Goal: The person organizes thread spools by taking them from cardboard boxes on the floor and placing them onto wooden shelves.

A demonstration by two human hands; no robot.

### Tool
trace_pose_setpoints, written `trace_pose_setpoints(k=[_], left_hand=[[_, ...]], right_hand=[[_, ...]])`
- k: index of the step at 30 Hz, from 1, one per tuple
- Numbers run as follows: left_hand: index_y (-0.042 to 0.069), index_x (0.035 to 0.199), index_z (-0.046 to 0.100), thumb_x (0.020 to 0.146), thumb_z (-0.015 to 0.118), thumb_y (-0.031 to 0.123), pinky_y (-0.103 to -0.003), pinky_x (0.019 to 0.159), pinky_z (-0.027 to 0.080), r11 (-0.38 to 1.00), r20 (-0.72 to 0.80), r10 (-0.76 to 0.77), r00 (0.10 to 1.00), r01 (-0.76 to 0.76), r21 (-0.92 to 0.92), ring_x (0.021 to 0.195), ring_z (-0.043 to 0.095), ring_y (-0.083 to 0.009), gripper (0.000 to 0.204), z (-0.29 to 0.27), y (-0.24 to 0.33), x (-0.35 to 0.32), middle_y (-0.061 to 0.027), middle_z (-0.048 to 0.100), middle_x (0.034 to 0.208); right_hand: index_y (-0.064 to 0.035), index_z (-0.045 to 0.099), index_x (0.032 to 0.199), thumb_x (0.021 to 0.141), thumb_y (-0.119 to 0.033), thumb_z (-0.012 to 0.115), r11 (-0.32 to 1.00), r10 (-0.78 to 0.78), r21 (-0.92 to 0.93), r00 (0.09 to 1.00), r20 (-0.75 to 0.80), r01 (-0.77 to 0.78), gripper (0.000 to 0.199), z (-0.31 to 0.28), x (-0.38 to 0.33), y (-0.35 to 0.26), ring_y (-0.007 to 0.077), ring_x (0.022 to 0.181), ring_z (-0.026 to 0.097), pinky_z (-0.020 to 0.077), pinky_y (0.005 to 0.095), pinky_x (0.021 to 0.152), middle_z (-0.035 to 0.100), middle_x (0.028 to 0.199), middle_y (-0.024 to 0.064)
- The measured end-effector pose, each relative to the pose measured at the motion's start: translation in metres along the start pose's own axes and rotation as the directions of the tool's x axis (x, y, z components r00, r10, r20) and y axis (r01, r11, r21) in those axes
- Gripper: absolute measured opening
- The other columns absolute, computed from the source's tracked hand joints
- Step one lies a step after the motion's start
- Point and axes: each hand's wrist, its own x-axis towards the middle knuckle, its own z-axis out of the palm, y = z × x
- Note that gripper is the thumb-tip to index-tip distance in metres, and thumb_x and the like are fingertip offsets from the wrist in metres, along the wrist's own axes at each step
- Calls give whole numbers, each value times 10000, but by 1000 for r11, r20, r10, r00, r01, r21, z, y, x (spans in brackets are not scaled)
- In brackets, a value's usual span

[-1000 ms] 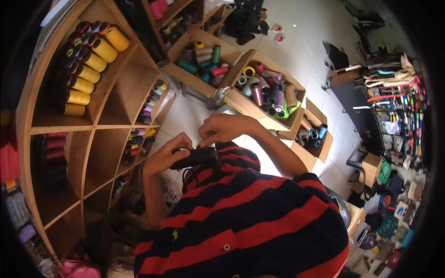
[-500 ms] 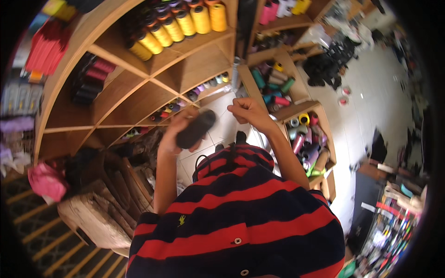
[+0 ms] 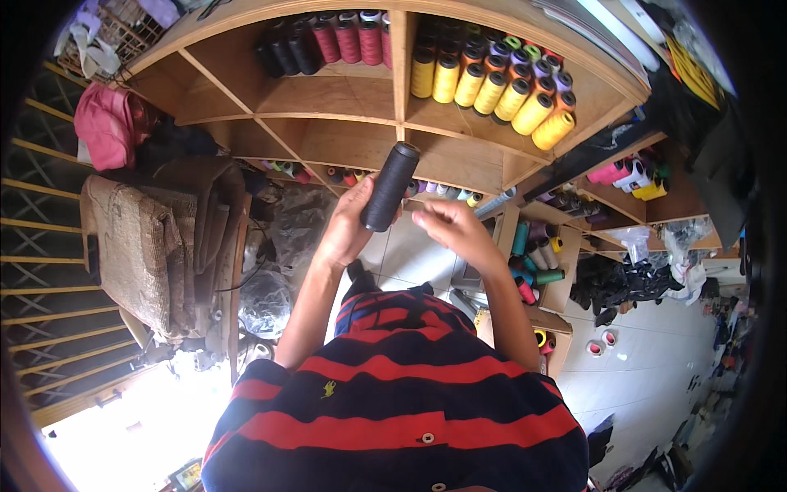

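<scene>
Head view is showing the left hand (image 3: 348, 230) clasping a black thread cone (image 3: 390, 187), raised before the wooden shelves (image 3: 344, 98). Its fingers are lying hidden behind the cone. Beside it, the right hand (image 3: 455, 231) is curling loosely, holding nothing visible; any thread end is too fine to make out.

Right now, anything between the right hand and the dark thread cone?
Nothing visible. The dark thread cone sits upright in the left hand; the right hand is beside its lower end, with only open air between.
</scene>
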Motion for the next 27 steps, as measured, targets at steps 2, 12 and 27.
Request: trace_pose_setpoints(k=[2, 12, 27], left_hand=[[-30, 1237, 497, 1008, 392, 349, -273, 702, 486, 999, 97, -13, 995, 17, -44, 758, 590, -155, 455, -21, 12, 0, -135, 642, 979], [67, 1059, 536, 991, 487, 292, -236, 781, 406, 921, 20, 39, 999, -44, 387, 866, 495, -73, 240, -132, 66, 36, 0, 549, 941], [27, 1119, 581, 929, 561, 96, -321, 885, 443, 722, -28, 525, 850, -428, 544, 1030, 573, -219, 204, -214, 88, 179, -117, 593, 1105]], right_hand=[[-72, 567, 791, 956, -205, 539, 962, 115, 240, 991, 68, -128, 213, 1, 31, 6, 19, 491, 303, 224, 209, 455, 349, 571, -90], [-37, 518, 667, 928, -212, 606, 937, -144, -297, 978, 150, 184, 326, 69, 151, -77, 21, 560, 374, 312, 222, 502, 402, 594, -75], [-21, 577, 1053, 820, -149, 710, 840, -440, -536, 691, -574, 89, 297, 103, 312, 20, 235, 770, 670, 525, 334, 694, 693, 915, 122]])
